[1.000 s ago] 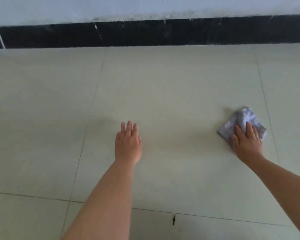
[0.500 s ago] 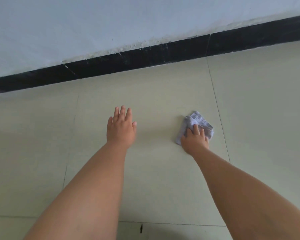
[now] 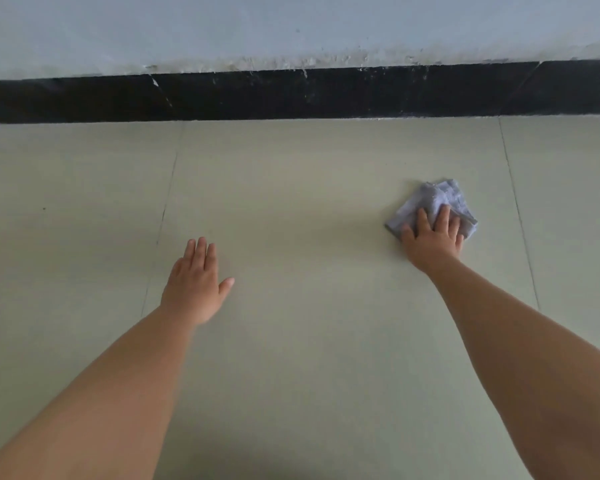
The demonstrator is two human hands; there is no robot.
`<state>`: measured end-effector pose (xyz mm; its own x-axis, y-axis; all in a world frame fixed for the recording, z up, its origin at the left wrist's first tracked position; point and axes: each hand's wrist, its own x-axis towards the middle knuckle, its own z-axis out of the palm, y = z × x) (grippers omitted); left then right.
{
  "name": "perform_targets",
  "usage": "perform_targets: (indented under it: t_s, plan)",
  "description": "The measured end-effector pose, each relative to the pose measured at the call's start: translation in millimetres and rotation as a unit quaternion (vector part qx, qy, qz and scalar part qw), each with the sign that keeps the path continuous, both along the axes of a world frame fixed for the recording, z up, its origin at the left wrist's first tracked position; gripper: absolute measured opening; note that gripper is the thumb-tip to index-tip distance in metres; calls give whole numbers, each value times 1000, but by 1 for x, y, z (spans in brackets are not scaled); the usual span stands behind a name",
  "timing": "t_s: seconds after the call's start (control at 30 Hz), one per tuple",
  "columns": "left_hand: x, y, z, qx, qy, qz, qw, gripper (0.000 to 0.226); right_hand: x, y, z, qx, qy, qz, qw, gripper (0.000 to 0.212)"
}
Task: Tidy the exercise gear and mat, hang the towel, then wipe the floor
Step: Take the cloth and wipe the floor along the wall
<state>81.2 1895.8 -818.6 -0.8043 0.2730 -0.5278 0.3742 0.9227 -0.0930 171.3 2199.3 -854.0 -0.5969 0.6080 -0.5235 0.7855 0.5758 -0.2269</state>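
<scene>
The pale greenish-grey tiled floor [image 3: 309, 209] fills most of the head view, crossed by thin dark grout lines and bounded at 12 o'clock by a glossy black skirting band [image 3: 291, 95] below a scuffed white-blue painted wall [image 3: 291, 26]. The right hand [image 3: 432, 239] lies at about 2 o'clock from the middle of the view, palm down on a crumpled light grey-lilac cleaning cloth [image 3: 430, 202]; its fingers are straight and slightly spread, pressing the cloth flat against the tile rather than curling round it. The cloth sits on the floor under and just beyond those fingertips, its bunched corner pointing toward 12 o'clock, and it lies just to the 9 o'clock side of a grout line, well apart from the skirting. The left hand [image 3: 196, 282] rests palm down on bare tile at about 8 o'clock from the cloth, well apart from it; its four fingers are straight and pressed together, the thumb stuck out toward 3 o'clock. Both bare forearms reach in from 6 o'clock. A tiny dark speck [image 3: 44, 208] marks the tile at 9 o'clock.
</scene>
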Motion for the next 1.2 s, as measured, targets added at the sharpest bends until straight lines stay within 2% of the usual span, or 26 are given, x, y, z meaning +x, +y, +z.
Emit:
perform_targets:
  t_s: [0.17,0.27,0.3,0.4,0.43,0.53,0.63,0.7,0.77,0.83,0.9,1.03,1.13,1.2]
  plan:
    - [-68,-81,-26,66,42,-11,997,61,-88,-121,-4,-3,19,194,981,56]
    - [-106,-106,-44,126,95,-26,987,45,-107,-214,-9,-25,44,278,959,84]
    - [-115,-107,-47,131,94,-34,986,43,-105,-238,-11,3,55,298,953,79]
    - [-134,-99,-59,164,98,-75,979,53,-77,-273,-16,4,76,306,949,42]
    - [-138,-94,-65,175,103,-90,975,54,-63,-267,-18,0,79,310,947,40]
    - [-147,-80,-74,212,85,-100,969,56,-24,-207,-32,56,76,230,969,57]
    - [-149,-76,-78,227,66,-97,967,59,-12,-118,-32,109,29,21,993,77]
    - [-150,-76,-81,225,69,-93,968,59,-25,-65,-26,116,-22,-126,985,60]
    - [-149,-74,-82,224,64,-83,969,59,-56,-32,-15,92,-6,-254,963,48]
    - [-148,-71,-83,217,63,-73,971,60,-91,-16,-7,86,-1,-276,957,48]
    - [-150,-70,-84,211,74,-71,972,59,-128,-20,-8,87,-8,-218,972,50]
    - [-152,-68,-83,188,83,-92,974,57,-194,-104,-16,49,33,13,998,51]
    - [-152,-68,-83,170,91,-109,975,56,-205,-190,-18,-4,85,197,977,50]
    - [-151,-68,-82,164,95,-116,975,55,-186,-221,-22,-24,112,260,959,48]
